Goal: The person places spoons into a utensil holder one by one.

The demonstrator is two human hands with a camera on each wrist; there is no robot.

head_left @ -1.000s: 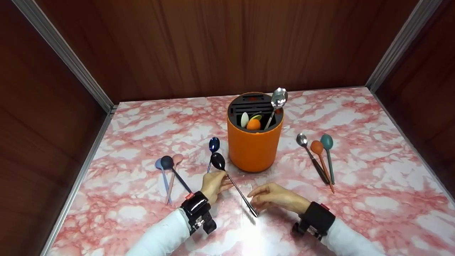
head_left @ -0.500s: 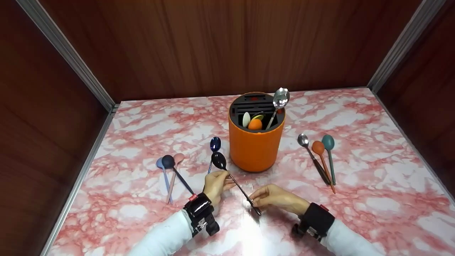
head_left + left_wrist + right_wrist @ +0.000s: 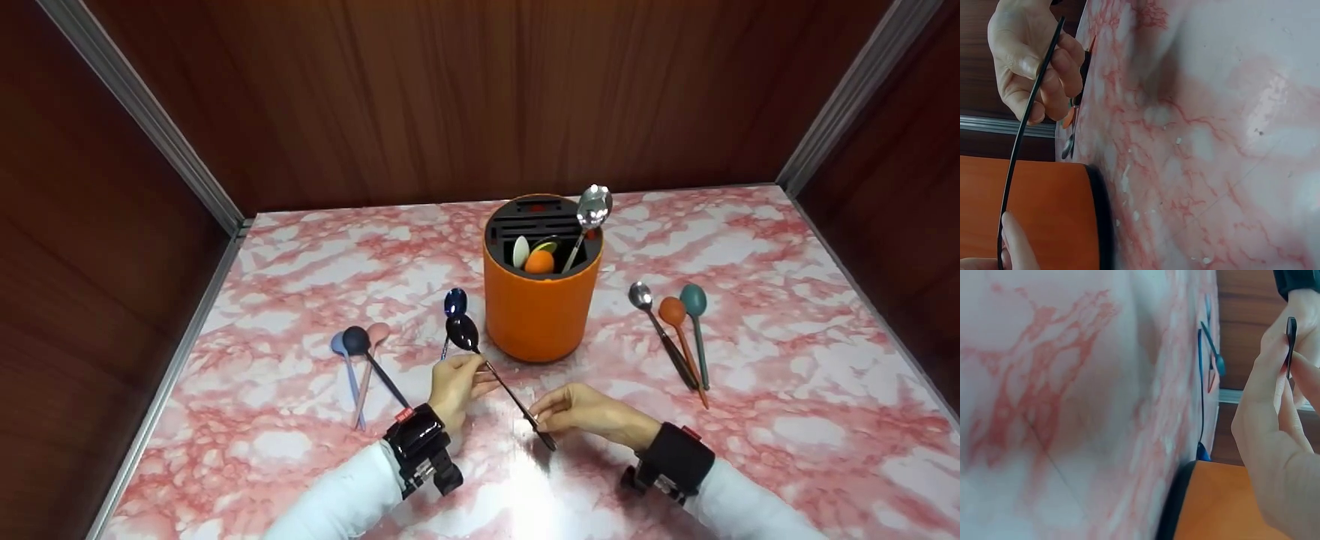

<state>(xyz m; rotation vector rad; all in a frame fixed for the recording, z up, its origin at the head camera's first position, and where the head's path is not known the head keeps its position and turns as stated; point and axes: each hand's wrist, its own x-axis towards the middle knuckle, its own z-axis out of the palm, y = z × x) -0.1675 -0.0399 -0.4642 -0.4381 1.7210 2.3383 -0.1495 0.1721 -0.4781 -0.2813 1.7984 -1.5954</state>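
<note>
A glossy black long-handled spoon (image 3: 463, 332) is held slantwise above the table, its bowl toward the holder. My left hand (image 3: 452, 386) pinches it just below the bowl. Near the handle's end, my right hand (image 3: 589, 416) pinches it between thumb and fingers; the right wrist view shows the spoon's handle tip (image 3: 1291, 332) poking out past them. Behind the bowl lies a shiny blue spoon (image 3: 455, 301), its handle partly hidden by my left hand. The orange cylindrical utensil holder (image 3: 538, 319) stands just beyond both hands, with a large silver spoon (image 3: 594, 208) leaning out.
Inside the holder also stand a white spoon (image 3: 520, 252) and an orange spoon (image 3: 540, 262). Left lie light-blue, dark navy (image 3: 356, 340) and pink spoons. Right lie a silver spoon with dark handle (image 3: 641, 295), an orange spoon (image 3: 673, 310) and a teal spoon (image 3: 694, 300).
My right hand has closed in on the handle's end and now pinches it. The spoon has risen slightly, its handle end shifting a little right. The spoons on the table stay put.
</note>
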